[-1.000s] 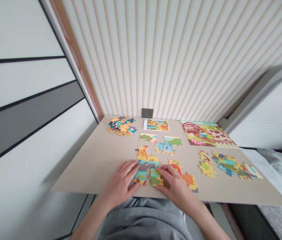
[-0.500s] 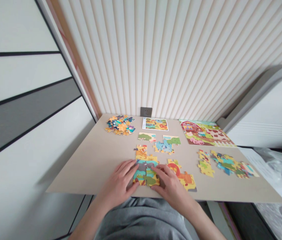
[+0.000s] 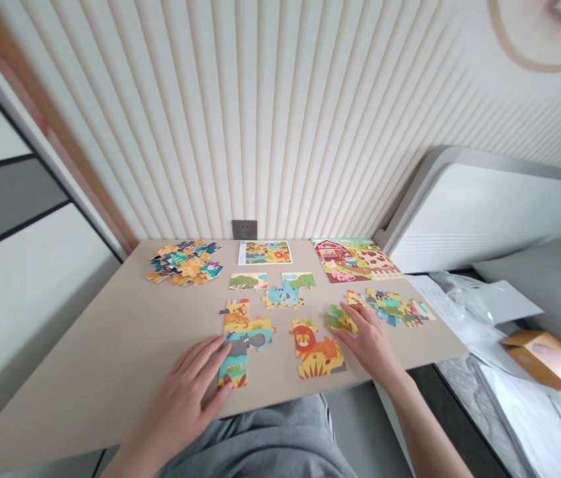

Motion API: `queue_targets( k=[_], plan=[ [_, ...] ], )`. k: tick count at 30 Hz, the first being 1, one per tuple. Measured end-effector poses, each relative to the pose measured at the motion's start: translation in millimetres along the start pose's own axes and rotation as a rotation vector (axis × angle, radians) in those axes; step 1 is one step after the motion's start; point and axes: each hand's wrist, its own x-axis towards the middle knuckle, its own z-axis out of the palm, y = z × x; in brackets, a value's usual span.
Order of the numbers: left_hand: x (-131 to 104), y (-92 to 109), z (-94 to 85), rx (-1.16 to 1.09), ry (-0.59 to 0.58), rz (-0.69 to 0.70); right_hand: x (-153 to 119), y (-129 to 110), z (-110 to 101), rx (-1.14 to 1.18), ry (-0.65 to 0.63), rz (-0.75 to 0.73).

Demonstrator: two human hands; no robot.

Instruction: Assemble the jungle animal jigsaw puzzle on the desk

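Fingers spread, my left hand [image 3: 188, 382] rests against the left edge of the joined hippo section [image 3: 246, 340], which has a giraffe piece at its top. My right hand [image 3: 370, 335] has thumb and fingers around a green and yellow puzzle piece [image 3: 338, 318], right of the lion section [image 3: 316, 350]. Further back lie a joined blue elephant section [image 3: 284, 294] and a green tree piece [image 3: 247, 281]. A cluster of loose pieces [image 3: 397, 307] is just beyond my right hand.
On the table [image 3: 125, 332], a pile of pieces [image 3: 185, 262] sits back left. A reference picture card [image 3: 265, 252] and a farm picture [image 3: 354, 260] lie along the ribbed wall. Papers, plastic and an orange box [image 3: 546, 358] are off the table's right side.
My right hand has moved right from the hippo section, and the green piece at that section's lower right is gone from there. The camera view has turned to the right.
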Motion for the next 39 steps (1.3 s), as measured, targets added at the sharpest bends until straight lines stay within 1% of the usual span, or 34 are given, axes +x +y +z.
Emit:
queue_targets(
  k=[1, 3, 5, 9, 12, 13, 15, 17, 19, 21, 24, 28, 33, 35, 39],
  plan=[
    [-0.5, -1.3, 1.5, -0.002, 0.003, 0.004, 0.6, 10.8, -1.9, -0.024, -0.005, 0.006],
    [-1.6, -3.7, 4.1, -0.003, 0.006, 0.009, 0.8, 23.1, -4.5, -0.045, -0.033, 0.008],
    [-2.6, -5.8, 6.2, 0.005, 0.007, 0.013, 0.5, 25.9, -5.7, -0.040, -0.058, 0.007],
    [-3.4, -8.2, 9.0, 0.034, 0.017, 0.025, 0.5, 25.0, -6.5, -0.006, -0.062, -0.010],
    [-2.9, -8.9, 9.9, 0.052, 0.026, 0.039, 0.3, 34.5, -7.3, 0.013, -0.060, -0.012],
    [-2.8, -9.1, 10.0, 0.057, 0.031, 0.045, 0.0, 40.7, -7.9, 0.011, -0.046, 0.002],
    [-2.6, -9.6, 10.2, 0.066, 0.038, 0.056, -0.3, 57.4, -10.1, -0.017, 0.021, 0.073],
    [-2.4, -10.0, 10.0, 0.070, 0.042, 0.064, -0.3, 78.3, -13.9, -0.084, 0.117, 0.175],
    [-2.1, -9.9, 9.4, 0.068, 0.046, 0.059, 0.3, 100.0, -18.6, -0.154, 0.174, 0.241],
    [-1.6, -9.4, 8.7, 0.060, 0.047, 0.050, 1.8, 118.5, -23.2, -0.191, 0.156, 0.244],
    [-1.0, -8.4, 7.5, 0.050, 0.034, 0.041, 6.5, 135.8, -27.6, -0.194, 0.068, 0.197],
    [-0.7, -7.9, 6.6, 0.038, 0.047, 0.043, 17.2, 143.9, -30.1, -0.167, -0.033, 0.147],
    [-0.4, -8.3, 6.5, 0.025, 0.046, 0.030, 28.0, 147.0, -33.5, -0.129, -0.070, 0.116],
    [-0.8, -8.6, 6.8, 0.025, 0.033, 0.030, 28.3, 145.7, -33.9, -0.133, -0.048, 0.124],
    [-2.1, -8.7, 7.2, 0.048, 0.007, 0.026, 21.9, 135.6, -31.9, -0.159, 0.083, 0.112]
  ],
)
